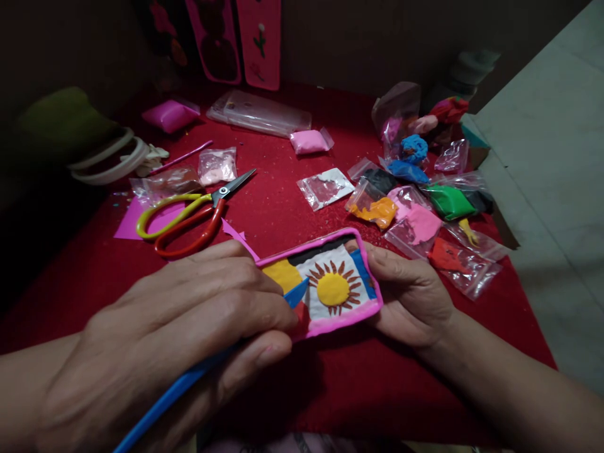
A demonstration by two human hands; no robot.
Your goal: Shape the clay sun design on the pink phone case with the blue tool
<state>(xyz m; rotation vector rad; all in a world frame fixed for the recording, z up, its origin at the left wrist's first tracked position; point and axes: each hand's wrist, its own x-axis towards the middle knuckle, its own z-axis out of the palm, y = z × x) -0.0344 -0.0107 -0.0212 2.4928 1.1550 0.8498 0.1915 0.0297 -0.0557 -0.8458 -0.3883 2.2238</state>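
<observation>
My left hand (pixel 189 321) is closed around a blue plastic modelling tool (pixel 177 393), whose flat pointed tip rests at or just above the white clay. That clay lies on a small rectangular clay-covered panel (pixel 325 318) with a raised pink rim. On the white patch sits a yellow clay disc (pixel 333 289) ringed by brown petals, like a sunflower; yellow, black, blue and red patches surround it. My right hand (pixel 415 296) grips the panel by its right end, thumb along the edge and fingers mostly hidden underneath. Part of the panel's left end is covered by my left hand.
Scissors (pixel 221 195) with yellow and red handles lie on the red cloth (pixel 268 189) beyond my left hand. Several small bags of coloured clay, such as an orange one (pixel 377 211), cluster at the right. A clear plastic case (pixel 259 113) lies farther back.
</observation>
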